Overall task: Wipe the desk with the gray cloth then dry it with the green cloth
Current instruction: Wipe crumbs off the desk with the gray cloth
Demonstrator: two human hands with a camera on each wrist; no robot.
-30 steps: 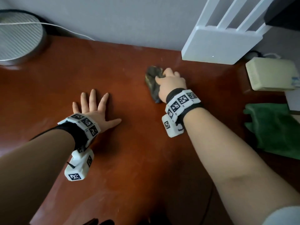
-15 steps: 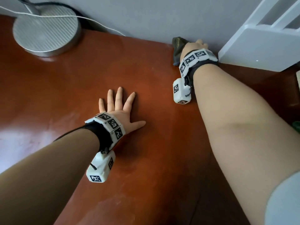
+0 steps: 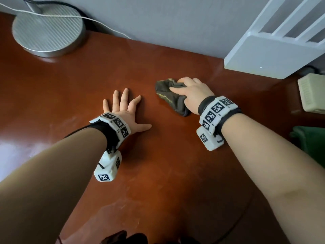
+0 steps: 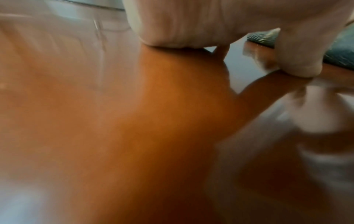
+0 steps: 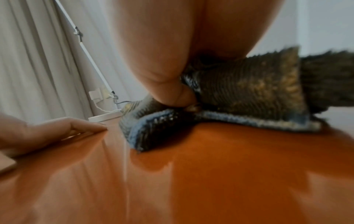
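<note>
The dark, crumpled gray cloth [image 3: 169,98] lies on the red-brown desk [image 3: 158,173], right of the middle. My right hand [image 3: 190,93] grips it from above, fingers curled over it. In the right wrist view the thumb [image 5: 172,94] pinches the gray cloth [image 5: 249,91] against the desk [image 5: 210,174]. Left of the cloth, my left hand [image 3: 123,108] lies flat on the desk with fingers spread, holding nothing. The left wrist view is blurred and shows the left hand [image 4: 191,22] on the wood. The green cloth [image 3: 309,143] sits at the desk's right edge, partly cut off.
A round metal lamp base [image 3: 47,30] with a white cable stands at the back left by the wall. At the back right stands a white router [image 3: 274,53], with a beige box [image 3: 313,92] in front of it. Bare wood lies between my forearms.
My right hand had pushed the gray cloth back to the wall and has now pulled it toward me again. My left hand has stayed flat in place.
</note>
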